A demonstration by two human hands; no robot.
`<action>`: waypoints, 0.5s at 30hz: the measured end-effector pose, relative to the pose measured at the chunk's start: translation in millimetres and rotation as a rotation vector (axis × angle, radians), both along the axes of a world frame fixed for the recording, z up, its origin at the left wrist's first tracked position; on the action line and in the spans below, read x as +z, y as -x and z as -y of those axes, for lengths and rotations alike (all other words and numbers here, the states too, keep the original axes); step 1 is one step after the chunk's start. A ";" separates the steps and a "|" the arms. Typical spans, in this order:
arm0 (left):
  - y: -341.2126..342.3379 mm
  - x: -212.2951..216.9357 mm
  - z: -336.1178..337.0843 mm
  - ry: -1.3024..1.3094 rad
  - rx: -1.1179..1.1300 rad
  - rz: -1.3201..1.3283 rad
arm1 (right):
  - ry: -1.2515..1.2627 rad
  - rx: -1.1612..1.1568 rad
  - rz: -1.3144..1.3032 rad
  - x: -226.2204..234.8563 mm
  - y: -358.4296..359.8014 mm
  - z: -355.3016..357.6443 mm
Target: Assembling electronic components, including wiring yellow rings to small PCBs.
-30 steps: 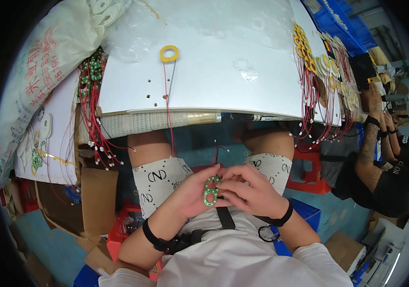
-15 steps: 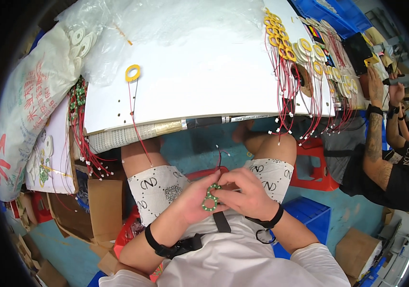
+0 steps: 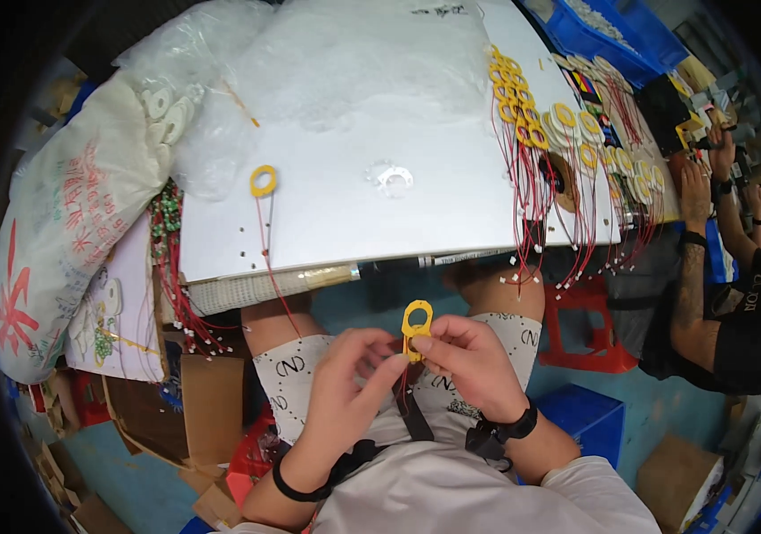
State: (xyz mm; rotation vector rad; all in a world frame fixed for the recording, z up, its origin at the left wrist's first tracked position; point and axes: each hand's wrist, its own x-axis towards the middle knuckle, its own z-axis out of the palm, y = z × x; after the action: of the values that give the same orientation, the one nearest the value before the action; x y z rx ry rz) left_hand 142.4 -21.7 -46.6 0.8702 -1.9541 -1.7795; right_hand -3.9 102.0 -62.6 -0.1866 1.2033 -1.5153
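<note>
In front of my lap, a yellow double-ring board with thin red wires hanging below it stands upright in my right hand. The thumb and fingers of that hand pinch its lower part. My left hand is just beside it, fingers loosely bent and apart, its thumb tip at the board's lower edge. Another yellow ring board lies at the left of the white tabletop, its wires trailing over the front edge. A pale ring-shaped patch shows mid-table; I cannot tell whether it is a part or a light reflection.
Rows of yellow ring boards lie at the table's right, wires hanging. A white sack and green boards with red wires are at left. Clear plastic covers the back. A co-worker sits at right, beside a red stool.
The board in my hands has gone from showing its green side to its yellow side and has risen. My left hand has loosened. The pale ring patch has appeared on the table.
</note>
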 end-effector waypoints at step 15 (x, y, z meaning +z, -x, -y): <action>34.8 32.1 14.3 0.100 -0.215 -0.233 | 0.438 -0.314 -0.040 9.8 -12.7 13.2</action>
State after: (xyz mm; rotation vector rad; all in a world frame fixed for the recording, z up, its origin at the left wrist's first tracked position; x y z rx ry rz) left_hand 107.6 -36.0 -14.5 0.4120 -2.0217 -1.7876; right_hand 8.8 88.8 -52.9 -0.3305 0.9467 -2.0517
